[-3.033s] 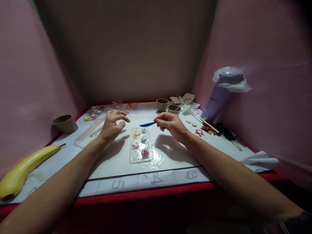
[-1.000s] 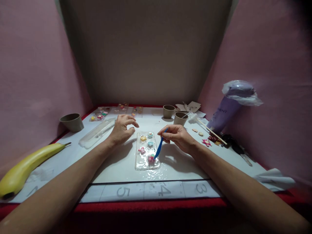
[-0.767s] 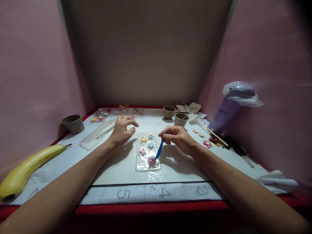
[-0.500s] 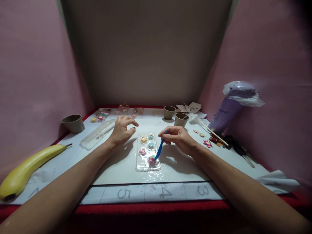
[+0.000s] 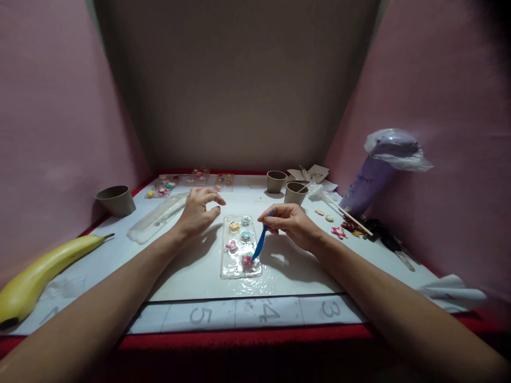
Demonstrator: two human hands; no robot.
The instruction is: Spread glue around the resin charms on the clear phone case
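A clear phone case (image 5: 229, 270) lies on the white board in front of me, with several small charms on it and a glossy wet look. My right hand (image 5: 293, 226) pinches a blue plastic knife (image 5: 260, 242), held tip down. Its tip touches, or almost touches, a pink strawberry-like charm (image 5: 246, 259) near the case's close end. A pink bunny charm (image 5: 232, 245), a yellow charm (image 5: 233, 226) and a teal charm (image 5: 246, 234) sit farther up the case. My left hand (image 5: 200, 209) hovers left of the case, fingers curved and apart, holding nothing.
Brown cups (image 5: 276, 182) stand at the back and at the left. A banana (image 5: 51, 271) lies at far left, a clear plastic tray (image 5: 155, 219) behind my left arm. On the right are loose charms (image 5: 339, 232), a wooden stick (image 5: 351, 215) and a purple piping bag (image 5: 371, 173).
The whole view has shifted very slightly. The knife stays at the pink charm, and both hands keep nearly the same pose.
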